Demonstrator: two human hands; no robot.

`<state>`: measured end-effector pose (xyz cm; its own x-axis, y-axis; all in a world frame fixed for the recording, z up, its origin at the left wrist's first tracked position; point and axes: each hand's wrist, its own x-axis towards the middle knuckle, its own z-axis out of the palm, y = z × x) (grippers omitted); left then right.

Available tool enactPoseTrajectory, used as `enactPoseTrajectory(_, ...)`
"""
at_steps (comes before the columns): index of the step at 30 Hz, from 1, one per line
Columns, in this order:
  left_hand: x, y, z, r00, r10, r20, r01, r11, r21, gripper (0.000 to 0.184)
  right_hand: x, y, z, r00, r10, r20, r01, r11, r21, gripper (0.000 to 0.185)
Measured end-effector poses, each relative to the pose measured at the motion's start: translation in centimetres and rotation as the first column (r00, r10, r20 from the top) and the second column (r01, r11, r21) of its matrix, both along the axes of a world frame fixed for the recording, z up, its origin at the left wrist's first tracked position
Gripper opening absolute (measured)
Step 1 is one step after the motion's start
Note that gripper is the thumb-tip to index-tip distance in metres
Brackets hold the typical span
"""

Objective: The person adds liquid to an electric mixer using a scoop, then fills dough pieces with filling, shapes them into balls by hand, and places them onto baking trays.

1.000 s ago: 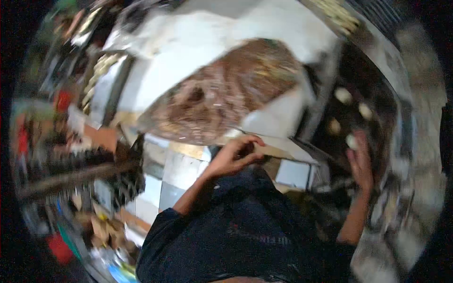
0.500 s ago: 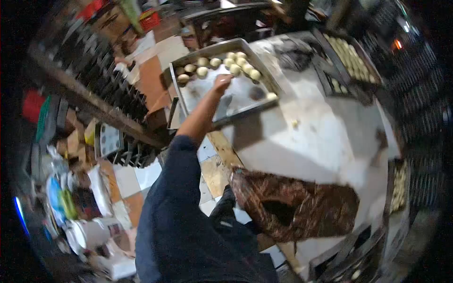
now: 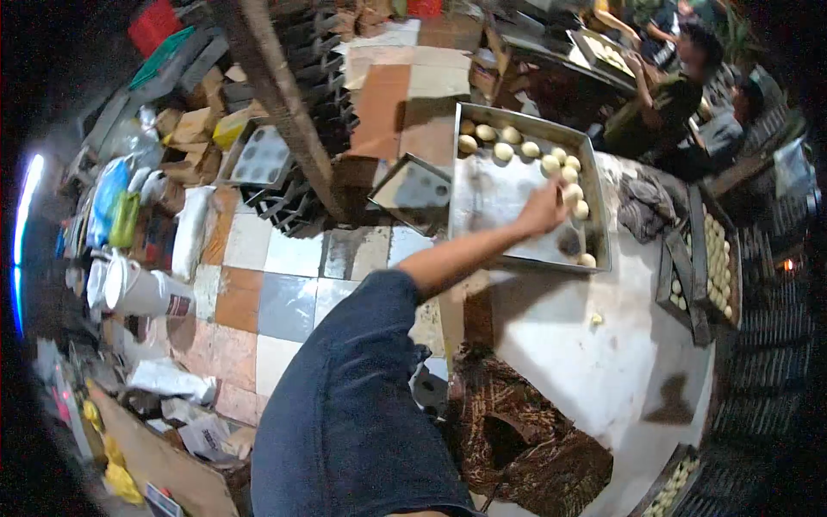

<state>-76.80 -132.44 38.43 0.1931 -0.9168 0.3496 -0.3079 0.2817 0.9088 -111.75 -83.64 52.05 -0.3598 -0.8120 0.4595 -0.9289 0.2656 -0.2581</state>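
Observation:
My left hand [image 3: 544, 212] reaches over a large metal baking tray [image 3: 532, 256] at the table's far left corner. Its fingers are curled closed around a pale dough ball [image 3: 570, 193] in the cluster at the tray's right side; the fingertips are partly hidden. Another dough ball [image 3: 503, 152] lies in the looser row along the tray's far side, and one more [image 3: 587, 260] sits alone in the near right corner. My right hand is out of view.
A brown plastic sheet [image 3: 543, 431] covers the near part of the pale table [image 3: 560, 327]. Trays of dough balls [image 3: 713, 258] stand at the right, beside a crumpled grey cloth [image 3: 646, 207]. Other people [image 3: 659, 103] work at the back. A post [image 3: 289, 103] and rack stand left.
The view has swung, so the tray appears farther right and other people come into sight. My left hand stays over the tray, by the right-hand cluster of dough balls.

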Motion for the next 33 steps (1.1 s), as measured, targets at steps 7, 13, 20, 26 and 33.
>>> enactPoseTrajectory(7, -8.2, 28.7, 1.2, 0.877, -0.480, -0.017, 0.481, 0.876, 0.031, 0.083, 7.4, -9.1, -9.9, 0.451, 0.243, 0.859, -0.343, 0.935, -0.085, 0.054)
enactPoseTrajectory(13, -8.1, 41.0, 6.1, 0.861, -0.506, 0.060, 0.506, 0.863, 0.011, 0.093, 10.6, -7.1, -6.2, 0.307, 0.510, 0.803, -0.483, 0.811, -0.330, 0.038)
enactPoseTrajectory(20, -7.4, 46.6, 8.4, 0.876, -0.370, -0.310, 0.406, 0.912, 0.055, 0.036, 13.0, -1.0, -5.9, 0.279, 0.879, 0.386, -0.654, 0.468, -0.594, 0.029)
enactPoseTrajectory(26, -8.3, 52.1, 8.2, 0.937, -0.282, -0.205, 0.251, 0.954, -0.166, 0.039, 15.6, 2.1, -5.1, 0.552, 0.673, 0.492, -0.436, 0.736, -0.518, 0.038)
enactPoseTrajectory(33, 0.8, 53.7, 8.6, 0.930, -0.305, -0.206, 0.312, 0.950, -0.001, 0.040, 23.7, 0.5, -10.5, 0.268, 0.654, 0.707, -0.516, 0.717, -0.468, 0.041)
